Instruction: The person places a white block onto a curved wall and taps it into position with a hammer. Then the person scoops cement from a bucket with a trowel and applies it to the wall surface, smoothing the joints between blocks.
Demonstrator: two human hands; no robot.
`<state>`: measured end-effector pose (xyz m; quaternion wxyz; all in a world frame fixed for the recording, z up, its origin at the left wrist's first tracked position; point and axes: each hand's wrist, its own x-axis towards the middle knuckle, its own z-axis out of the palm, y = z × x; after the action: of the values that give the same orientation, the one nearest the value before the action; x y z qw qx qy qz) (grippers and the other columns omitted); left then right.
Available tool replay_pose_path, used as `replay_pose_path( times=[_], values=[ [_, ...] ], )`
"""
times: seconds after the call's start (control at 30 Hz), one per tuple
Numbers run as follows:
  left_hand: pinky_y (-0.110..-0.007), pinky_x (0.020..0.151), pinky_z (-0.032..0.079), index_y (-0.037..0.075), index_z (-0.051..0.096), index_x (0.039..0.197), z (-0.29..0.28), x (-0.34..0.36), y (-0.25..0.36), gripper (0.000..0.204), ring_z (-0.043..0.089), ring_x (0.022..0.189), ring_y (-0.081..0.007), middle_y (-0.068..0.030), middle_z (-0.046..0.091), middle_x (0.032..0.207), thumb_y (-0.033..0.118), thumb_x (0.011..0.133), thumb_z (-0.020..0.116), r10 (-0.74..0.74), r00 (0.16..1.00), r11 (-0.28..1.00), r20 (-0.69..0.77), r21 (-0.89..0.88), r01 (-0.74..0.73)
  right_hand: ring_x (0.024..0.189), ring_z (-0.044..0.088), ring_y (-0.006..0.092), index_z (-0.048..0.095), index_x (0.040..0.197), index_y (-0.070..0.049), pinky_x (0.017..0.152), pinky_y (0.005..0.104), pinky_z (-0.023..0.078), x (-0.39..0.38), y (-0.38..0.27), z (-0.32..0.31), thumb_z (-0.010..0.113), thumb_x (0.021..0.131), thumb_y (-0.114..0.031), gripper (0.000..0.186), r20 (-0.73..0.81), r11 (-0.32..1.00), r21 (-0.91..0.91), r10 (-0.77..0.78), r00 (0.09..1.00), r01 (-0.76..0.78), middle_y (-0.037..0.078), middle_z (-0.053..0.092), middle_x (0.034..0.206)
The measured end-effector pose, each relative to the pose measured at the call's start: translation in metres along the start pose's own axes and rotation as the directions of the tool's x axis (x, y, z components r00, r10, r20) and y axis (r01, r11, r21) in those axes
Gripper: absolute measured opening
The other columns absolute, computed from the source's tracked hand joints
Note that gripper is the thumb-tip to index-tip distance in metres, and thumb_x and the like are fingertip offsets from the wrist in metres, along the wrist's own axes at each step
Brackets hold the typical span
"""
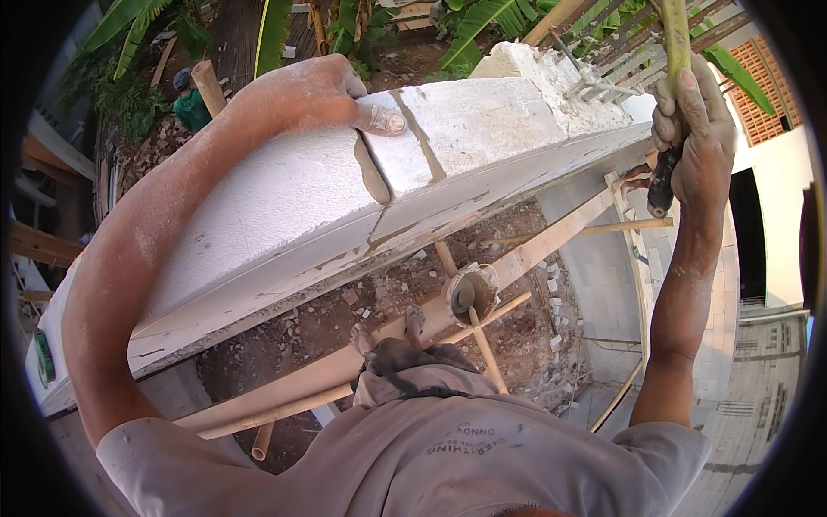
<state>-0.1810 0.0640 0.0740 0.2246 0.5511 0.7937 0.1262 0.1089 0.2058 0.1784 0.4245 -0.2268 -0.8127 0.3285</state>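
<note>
My left hand [332, 96] is closed over the far top edge of a white block wall [250, 172]. Its thumb lies on a narrow white block [389, 142], its fingers mostly hidden over the far side. Grey mortar joints [419, 138] border this piece on both sides; the left one is a wider, partly filled gap. Raised at the upper right, my right hand [698, 129] grips a tool with a yellow-green shaft [676, 39] and black grip [662, 183]. The tool's upper end runs out of view, so its kind cannot be told.
Below the wall, my feet stand on a wooden plank [336, 370] beside a bucket [488, 284] of grey mix. Bamboo poles [487, 349] cross under it. Rebar [594, 86] sticks out at the wall's right end. A green object [45, 358] lies far left. A person in green [191, 108] is beyond.
</note>
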Motion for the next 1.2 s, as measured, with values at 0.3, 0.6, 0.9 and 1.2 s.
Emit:
replay_pose_path(
  times=[0.3, 0.6, 0.9, 1.2],
  values=[
    [-0.043, 0.089, 0.046, 0.002, 0.073, 0.1, 0.003, -0.002, -0.004, 0.077, 0.063, 0.098, -0.0353, -0.0218, 0.067, 0.097, 0.067, 0.059, 0.076, 0.049, 0.989, 0.998, -0.137, -0.022, -0.052, 0.051, 0.038, 0.0034, 0.055, 0.099, -0.001, 0.046, 0.021, 0.032, -0.091, 0.053, -0.002, 0.046, 0.1, -0.03, 0.03, 0.495, 0.708, -0.583, -0.078, 0.865, 0.398, 0.0, 0.046, 0.069],
    [-0.048, 0.086, 0.046, -0.002, 0.073, 0.097, 0.012, 0.01, -0.006, 0.086, 0.065, 0.09, -0.0355, -0.0239, 0.067, 0.087, 0.072, 0.053, 0.075, 0.04, 0.991, 0.997, -0.127, -0.054, -0.048, 0.052, 0.029, 0.0046, 0.051, 0.108, -0.002, 0.046, 0.0207, 0.032, -0.044, -0.019, -0.027, 0.039, 0.103, -0.028, 0.029, 0.02, 0.92, 0.389, 0.04, 0.999, -0.045, -0.004, 0.033, 0.067],
    [-0.052, 0.095, 0.041, -0.003, 0.07, 0.103, 0.025, 0.016, -0.036, 0.096, 0.058, 0.109, -0.0386, -0.0255, 0.061, 0.107, 0.079, 0.054, 0.069, 0.025, 0.956, 0.999, -0.292, 0.053, -0.009, 0.055, 0.039, 0.0031, 0.054, 0.1, 0.001, 0.047, 0.0202, 0.035, -0.051, 0.017, -0.009, 0.042, 0.102, -0.031, 0.034, 0.444, 0.891, -0.368, 0.42, 0.791, -0.266, -0.001, 0.04, 0.065],
    [-0.055, 0.101, 0.037, -0.002, 0.07, 0.106, 0.026, 0.014, -0.043, 0.098, 0.053, 0.117, -0.0428, -0.0289, 0.056, 0.123, 0.082, 0.056, 0.064, 0.02, 0.961, 0.99, -0.274, 0.137, 0.019, 0.057, 0.04, 0.0045, 0.054, 0.101, -0.003, 0.051, 0.0229, 0.037, -0.052, 0.009, 0.001, 0.044, 0.101, -0.034, 0.033, 0.267, 0.967, -0.05, 0.255, 0.929, -0.251, -0.002, 0.04, 0.069]
  ],
)
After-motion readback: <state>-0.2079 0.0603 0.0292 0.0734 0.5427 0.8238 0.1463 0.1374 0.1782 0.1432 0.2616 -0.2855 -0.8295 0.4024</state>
